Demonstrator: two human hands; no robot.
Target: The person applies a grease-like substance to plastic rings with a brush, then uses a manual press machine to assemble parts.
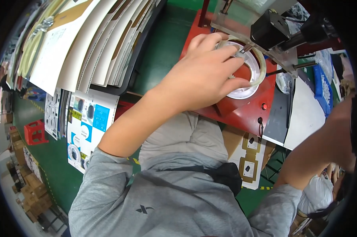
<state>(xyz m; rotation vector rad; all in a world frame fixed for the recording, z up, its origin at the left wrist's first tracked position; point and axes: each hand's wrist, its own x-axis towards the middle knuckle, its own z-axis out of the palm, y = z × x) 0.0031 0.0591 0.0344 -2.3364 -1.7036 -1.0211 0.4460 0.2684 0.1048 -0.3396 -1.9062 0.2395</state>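
Note:
My left hand [214, 65] reaches over a white plastic ring [241, 93] on a red machine plate [235, 114]. Its fingers curl over the far and inner parts of the ring, while the thumb presses the near rim. A pale yellowish band [262, 65] runs around the ring's outer edge. Thin metal prongs [246, 49] come down inside the ring, close to the fingertips. The palm hides part of the ring's left side. On the right, my right forearm [324, 138] stretches into the dark rim of the picture, and the hand is out of sight.
A clear plastic bracket [233, 25] with a black motor [270, 27] overhangs the plate. A red button [264, 106] sits near its right corner. At the left, printed sheets [87, 43] stand in a black tray [137, 51]. A blue bin [322, 87] lies far right.

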